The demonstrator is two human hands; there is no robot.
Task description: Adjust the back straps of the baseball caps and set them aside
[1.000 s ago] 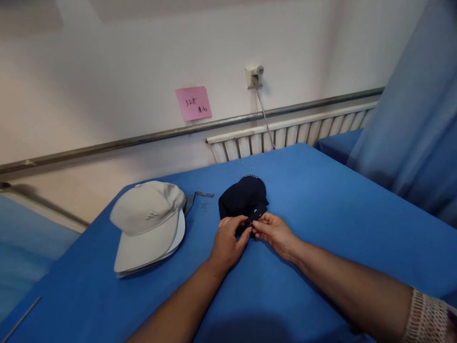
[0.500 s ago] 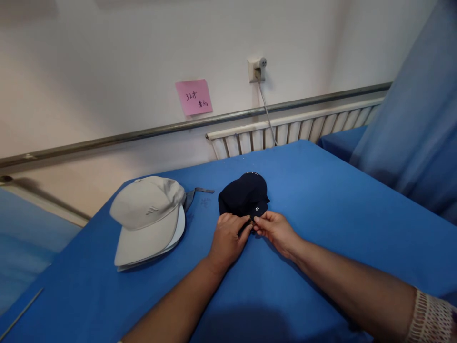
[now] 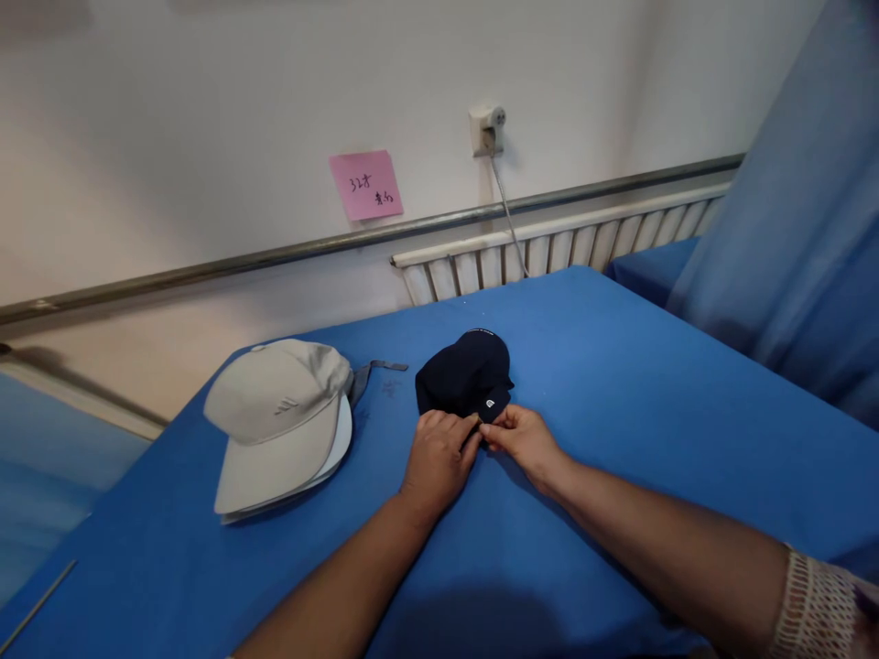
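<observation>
A dark navy cap (image 3: 459,373) lies on the blue-covered table (image 3: 604,384), with a small white logo on its near right part. At its near edge my left hand (image 3: 439,455) grips the cap with fingers and thumb closed. My right hand (image 3: 526,444) pinches the cap's edge just under the logo, its fingertips almost touching those of the left. What exactly sits between the fingertips is mostly hidden. To the left, stacked pale grey caps (image 3: 278,403) rest with their brims toward me, a grey strap trailing off behind.
A thin rod (image 3: 37,606) lies at the table's lower left. Behind the table are a metal rail (image 3: 275,256), a white radiator (image 3: 542,247), a socket with a cord (image 3: 486,130) and a pink note (image 3: 366,186). Blue curtains (image 3: 775,220) hang at the right.
The fingertips of my right hand have closed in nearer to my left thumb at the cap's edge. The logo flap has tilted slightly. The whole view has shifted a little.
</observation>
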